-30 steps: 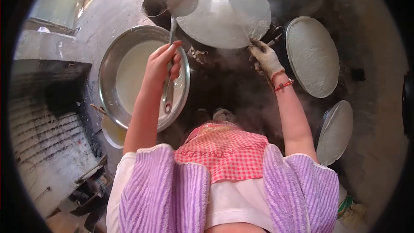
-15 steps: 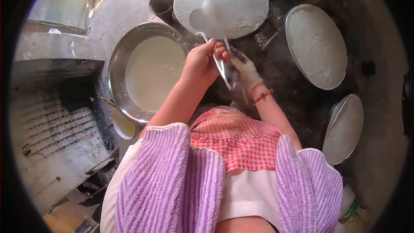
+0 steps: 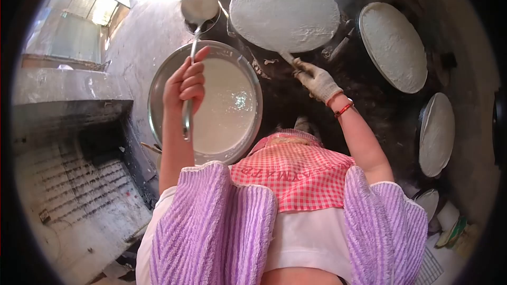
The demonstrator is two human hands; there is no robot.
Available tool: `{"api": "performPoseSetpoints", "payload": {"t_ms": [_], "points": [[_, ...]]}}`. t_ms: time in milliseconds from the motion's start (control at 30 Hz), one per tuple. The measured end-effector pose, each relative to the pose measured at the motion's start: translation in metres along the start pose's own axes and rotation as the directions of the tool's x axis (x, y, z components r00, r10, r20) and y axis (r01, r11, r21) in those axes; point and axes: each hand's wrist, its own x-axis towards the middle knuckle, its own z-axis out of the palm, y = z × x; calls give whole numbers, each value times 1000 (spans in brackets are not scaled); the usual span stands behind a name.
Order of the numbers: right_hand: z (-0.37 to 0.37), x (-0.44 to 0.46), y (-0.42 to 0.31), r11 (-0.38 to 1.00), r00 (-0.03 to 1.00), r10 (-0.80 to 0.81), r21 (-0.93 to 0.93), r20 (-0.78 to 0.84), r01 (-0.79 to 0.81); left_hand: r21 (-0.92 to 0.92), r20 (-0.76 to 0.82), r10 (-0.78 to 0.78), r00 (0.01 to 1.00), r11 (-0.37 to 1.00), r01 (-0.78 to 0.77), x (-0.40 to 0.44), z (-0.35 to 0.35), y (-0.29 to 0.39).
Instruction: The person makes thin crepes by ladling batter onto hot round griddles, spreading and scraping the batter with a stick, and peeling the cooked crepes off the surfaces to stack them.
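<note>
My left hand (image 3: 184,85), bare, is closed round the handle of a metal ladle (image 3: 199,5). The ladle's bowl is over a dark pot behind the big metal basin (image 3: 153,103), which holds pale white liquid (image 3: 223,111). My right hand (image 3: 316,79), in a whitish glove, is closed on a thin, pale tool (image 3: 288,58). That tool's far end meets the near edge of a large round pan surface (image 3: 285,10) covered in white batter. A red bracelet is on my right wrist.
Two more round, white-coated pans (image 3: 393,47) (image 3: 437,134) stand to the right, with a smaller round one (image 3: 426,203) below them. A sooty ledge (image 3: 74,179) is at the left. Steam drifts near the back. A small stick pokes out by the basin's left side.
My hands were close together in front of the large pan and have moved apart. The ladle has swung left over the dark pot; my right hand has shifted right.
</note>
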Motion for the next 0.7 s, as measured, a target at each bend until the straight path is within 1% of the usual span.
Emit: {"api": "performPoseSetpoints", "payload": {"t_ms": [67, 133, 167, 200, 233, 300, 333, 367, 433, 467, 500, 533, 567, 633, 667, 700], "points": [[1, -12, 9, 995, 994, -83, 45, -64, 86, 0, -75, 4, 997, 1000, -4, -18, -1, 27], [8, -29, 19, 969, 974, 51, 246, -222, 5, -9, -145, 10, 989, 1000, -11, -44, -2, 49], [12, -42, 24, 902, 918, 239, 423, -318, -88, -9, -168, 12, 986, 1000, -14, -55, -4, 57], [21, -52, 30, 880, 908, 318, 440, -272, -176, -10, -191, 14, 981, 1000, -16, -67, -5, 63], [32, -63, 37, 849, 888, 400, 455, -226, -267, -10, -160, 9, 987, 1000, -11, -80, -4, 67], [59, -82, 48, 932, 970, 214, 321, -117, -167, -13, -96, -10, 995, 1000, 9, -108, 2, 64], [72, -94, 47, 961, 991, 118, 257, -56, -100, -33, -33, 4, 999, 999, -6, -123, 8, 60], [74, -105, 43, 965, 997, 74, 251, 23, -77, -4, 20, 32, 999, 999, -32, -134, 10, 57], [83, -121, 49, 978, 1000, -1, 210, -15, 4, 60, 134, 86, 987, 994, -95, -153, 11, 49], [83, -129, 59, 964, 997, -21, 264, -77, 41, 221, 53, 132, 990, 965, -141, -159, 7, 51], [82, -139, 70, 946, 990, -30, 316, -135, 72, 234, -14, 130, 991, 965, -123, -158, -5, 57], [75, -155, 64, 941, 985, 74, 339, -156, -17, 240, -90, 125, 988, 966, -101, -160, -19, 62], [70, -171, 67, 932, 974, 92, 363, -206, -11, 191, -172, 125, 977, 977, -92, -166, -33, 60], [58, -201, 108, 912, 948, 49, 400, -313, 85, 97, -328, 77, 941, 994, -47, -165, -54, 53], [53, -226, 126, 900, 919, 89, 426, -385, 91, 204, -442, 102, 891, 979, -11, -166, -62, 40], [49, -256, 135, 910, 902, 153, 414, -404, 31, 341, -435, 89, 896, 937, 72, -171, -82, 31]]}}
